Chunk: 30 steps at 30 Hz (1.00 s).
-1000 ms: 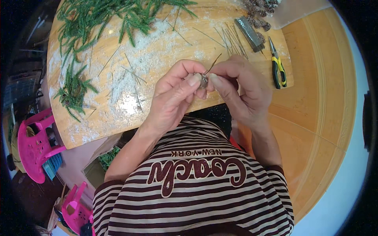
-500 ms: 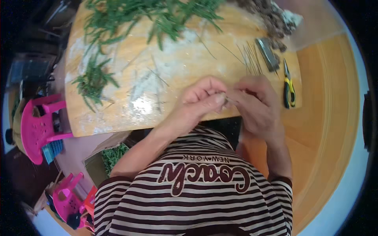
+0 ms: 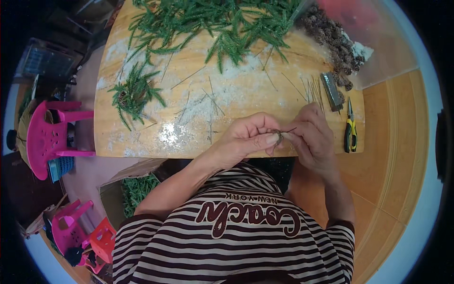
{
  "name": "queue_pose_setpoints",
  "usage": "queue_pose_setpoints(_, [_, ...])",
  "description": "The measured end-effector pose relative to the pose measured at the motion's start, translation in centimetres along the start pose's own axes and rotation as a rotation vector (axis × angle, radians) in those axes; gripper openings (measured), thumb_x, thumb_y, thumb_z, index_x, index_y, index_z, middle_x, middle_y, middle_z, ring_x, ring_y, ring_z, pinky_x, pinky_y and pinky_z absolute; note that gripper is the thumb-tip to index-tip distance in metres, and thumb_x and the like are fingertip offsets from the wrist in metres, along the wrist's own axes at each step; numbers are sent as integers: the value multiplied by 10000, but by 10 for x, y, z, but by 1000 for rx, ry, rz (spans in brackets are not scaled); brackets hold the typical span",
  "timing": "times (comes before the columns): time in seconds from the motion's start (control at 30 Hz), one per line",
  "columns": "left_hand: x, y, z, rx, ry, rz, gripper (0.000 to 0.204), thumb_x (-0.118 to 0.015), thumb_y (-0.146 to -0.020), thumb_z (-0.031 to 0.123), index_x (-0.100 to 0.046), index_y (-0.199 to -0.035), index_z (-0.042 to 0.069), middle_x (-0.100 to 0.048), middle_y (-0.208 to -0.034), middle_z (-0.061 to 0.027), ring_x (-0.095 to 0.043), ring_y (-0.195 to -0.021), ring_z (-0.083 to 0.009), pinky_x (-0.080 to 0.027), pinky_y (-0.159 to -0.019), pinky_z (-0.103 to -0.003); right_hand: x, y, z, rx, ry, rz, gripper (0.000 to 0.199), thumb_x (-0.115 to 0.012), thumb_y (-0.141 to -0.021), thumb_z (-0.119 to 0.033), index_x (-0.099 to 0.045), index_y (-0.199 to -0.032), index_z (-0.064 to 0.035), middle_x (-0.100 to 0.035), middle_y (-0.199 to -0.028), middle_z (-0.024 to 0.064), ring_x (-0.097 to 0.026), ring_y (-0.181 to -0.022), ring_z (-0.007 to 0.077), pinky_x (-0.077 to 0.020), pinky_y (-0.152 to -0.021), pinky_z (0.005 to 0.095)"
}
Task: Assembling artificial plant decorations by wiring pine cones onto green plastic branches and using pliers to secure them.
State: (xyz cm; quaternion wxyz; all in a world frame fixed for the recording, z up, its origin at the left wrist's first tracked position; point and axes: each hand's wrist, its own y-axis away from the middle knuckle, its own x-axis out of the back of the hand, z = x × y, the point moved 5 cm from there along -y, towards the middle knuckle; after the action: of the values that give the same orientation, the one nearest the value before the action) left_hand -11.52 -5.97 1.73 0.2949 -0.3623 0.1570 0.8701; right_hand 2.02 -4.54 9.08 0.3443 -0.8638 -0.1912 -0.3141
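Just off the table's near edge, my two hands meet in front of my body. My left hand [image 3: 250,139] pinches a small brown piece [image 3: 280,137] between thumb and fingers; most of it is covered, so its kind cannot be made out. A thin dark wire [image 3: 289,130] runs from it towards my right hand [image 3: 312,137], whose thumb and fingertips are closed on the wire. Beyond the right hand lie several loose thin wires [image 3: 313,90], a grey metal block [image 3: 332,92] and yellow-and-black pliers [image 3: 350,130].
Green artificial pine sprigs [image 3: 213,23] cover the table's far side, with a pile of pine cones [image 3: 331,38] at far right. A separate sprig with a cone [image 3: 135,94] lies left. White powder dusts the wooden table [image 3: 142,149]. Pink chairs [image 3: 45,139] stand on the left.
The view has shifted, so the table sits slightly lower and further right. My hands stay together, and the wire between them now shows more clearly.
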Motion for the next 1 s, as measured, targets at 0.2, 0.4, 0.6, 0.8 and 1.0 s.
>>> queue_pose_setpoints(0.2, [4,6,5,-36,-138,48,193,-591,-908,128,-532,-1047,8,-577,-923,-31,-529,-803,-69,-441,-734,-208,-4,-13,-4,62,26,-66,164,-684,-699,-9,-577,-824,-11,-485,-765,97,-463,-699,265,-378,-608,351])
queue_pose_setpoints(0.4, [6,14,20,-49,-174,67,164,-586,-905,89,-522,-1035,13,-549,-903,2,-512,-811,-51,-438,-724,-203,-13,-26,-7,138,-27,-228,174,-652,-711,37,-500,-780,-10,-476,-736,109,-453,-647,285,-361,-555,368])
queue_pose_setpoints(0.6, [5,18,31,-217,-510,72,174,-616,-856,35,-538,-1005,-10,-583,-949,-84,-563,-865,-141,-461,-754,-262,-19,-28,-17,115,-11,-281,174,-619,-736,77,-462,-735,2,-448,-676,121,-450,-587,286,-372,-520,364])
queue_pose_setpoints(0.8, [-5,15,36,-707,-1276,65,229,-619,-770,-38,-536,-982,-15,-573,-935,-154,-574,-838,-290,-477,-713,-349,-35,-5,4,-231,-96,-138,154,-516,-860,18,-434,-730,15,-440,-639,102,-416,-542,208,-343,-508,314])
queue_pose_setpoints(1.0, [-4,10,39,-784,-1456,59,280,-612,-729,-63,-538,-994,-11,-570,-948,-182,-555,-801,-359,-471,-683,-390,-37,4,19,-592,-309,-73,241,-473,-935,-87,-451,-708,-9,-439,-618,12,-376,-555,74,-316,-507,238])
